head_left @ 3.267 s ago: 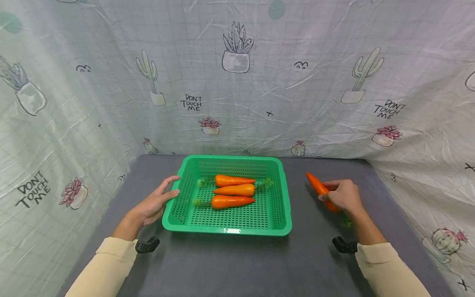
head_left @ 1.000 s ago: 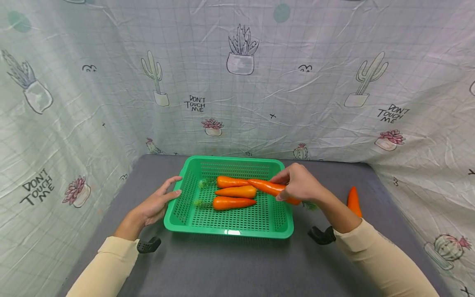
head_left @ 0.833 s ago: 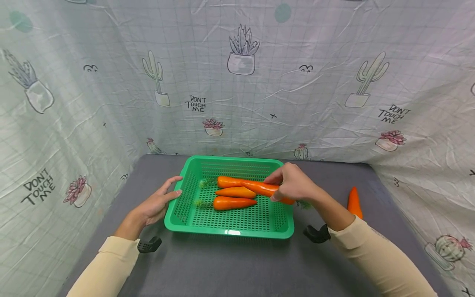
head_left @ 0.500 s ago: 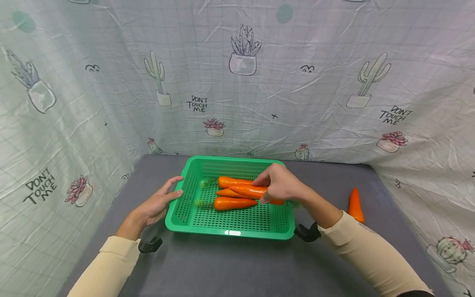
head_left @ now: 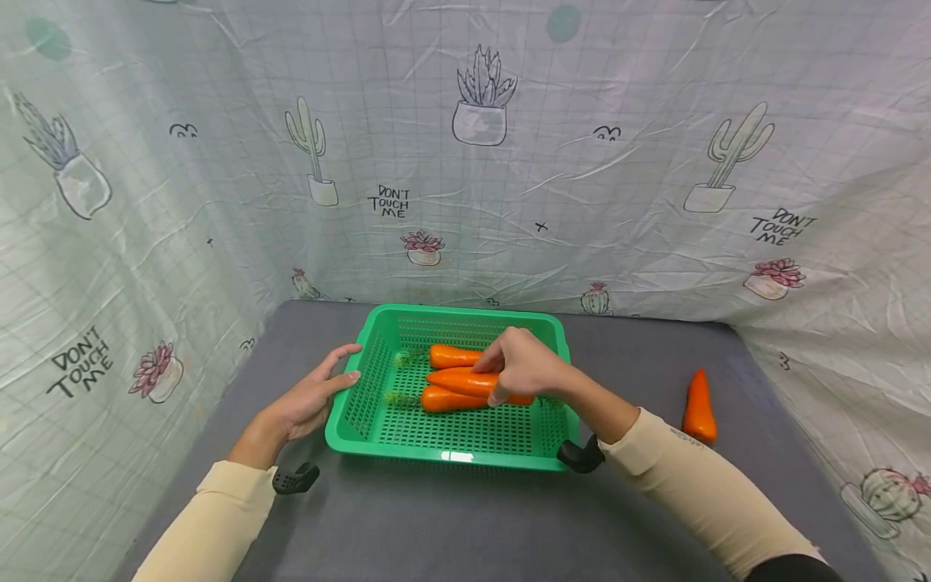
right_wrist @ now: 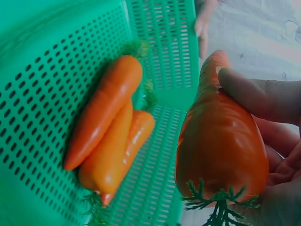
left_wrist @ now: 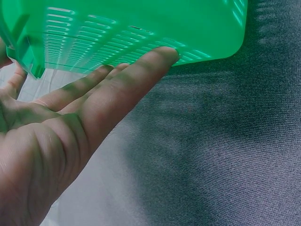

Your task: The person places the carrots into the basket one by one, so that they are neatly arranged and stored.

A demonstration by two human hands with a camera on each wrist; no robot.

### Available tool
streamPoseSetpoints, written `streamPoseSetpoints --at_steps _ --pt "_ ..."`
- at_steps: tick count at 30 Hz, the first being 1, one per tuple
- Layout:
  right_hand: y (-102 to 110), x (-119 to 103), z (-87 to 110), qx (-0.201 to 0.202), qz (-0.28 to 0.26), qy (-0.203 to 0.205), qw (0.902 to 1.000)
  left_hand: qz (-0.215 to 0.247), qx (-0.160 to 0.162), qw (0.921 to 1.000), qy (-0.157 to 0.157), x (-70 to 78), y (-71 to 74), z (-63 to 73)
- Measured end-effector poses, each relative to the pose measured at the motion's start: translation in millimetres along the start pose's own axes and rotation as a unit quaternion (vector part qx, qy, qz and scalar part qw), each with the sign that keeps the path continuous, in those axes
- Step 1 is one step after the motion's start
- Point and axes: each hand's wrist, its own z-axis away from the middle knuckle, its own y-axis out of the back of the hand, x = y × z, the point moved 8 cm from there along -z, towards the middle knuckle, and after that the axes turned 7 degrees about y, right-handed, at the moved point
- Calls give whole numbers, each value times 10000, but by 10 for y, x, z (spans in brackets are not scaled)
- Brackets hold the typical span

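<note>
My right hand [head_left: 534, 368] grips a carrot [head_left: 458, 381] with a leafy green end, thumb on one side and fingers on the other. It is over the inside of a green perforated basket [head_left: 436, 454], above the carrots lying there. In the right wrist view the held carrot [right_wrist: 221, 146] is apart from three carrots [right_wrist: 106, 110] in the basket. The head view shows parts of the back carrot [head_left: 451, 356] and the front carrot [head_left: 451, 399]; the middle one is mostly covered. My left hand [head_left: 309, 404] rests against the basket's left side, fingers extended along its outer wall [left_wrist: 108, 35].
Another carrot [head_left: 700, 408] lies on the dark grey table [head_left: 436, 525], right of the basket and beyond my right forearm. A printed cloth [head_left: 378, 145] hangs behind the table and along both sides.
My right hand picked up a carrot from the table's right side and carried it left over the basket, lowering it above the others. The left hand stays at the basket's left side.
</note>
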Motion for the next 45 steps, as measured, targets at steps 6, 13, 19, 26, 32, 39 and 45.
streamPoseSetpoints --at_steps 6,13,19,26,32,39,45 --pt "-106 57 -84 -145 -50 -125 9998 0 3 10000 34 -13 3 -9" --pt "-184 115 -196 -367 -11 -128 9992 29 -13 10000 19 -18 6 -15" --pt "-241 190 -274 -535 -80 -275 9982 32 -18 10000 33 -17 0 -17" --pt "-307 287 -355 -624 -176 -261 9976 25 -30 10000 -15 -12 4 -11" --pt "-359 334 -405 -726 -250 -355 9964 19 8 10000 23 -2 0 -18" --pt "-421 403 -461 -981 -85 -382 9944 22 1 10000 29 4 -6 -6" --pt "-477 460 -494 -1097 14 -398 9932 19 -2 10000 28 13 -13 -3"
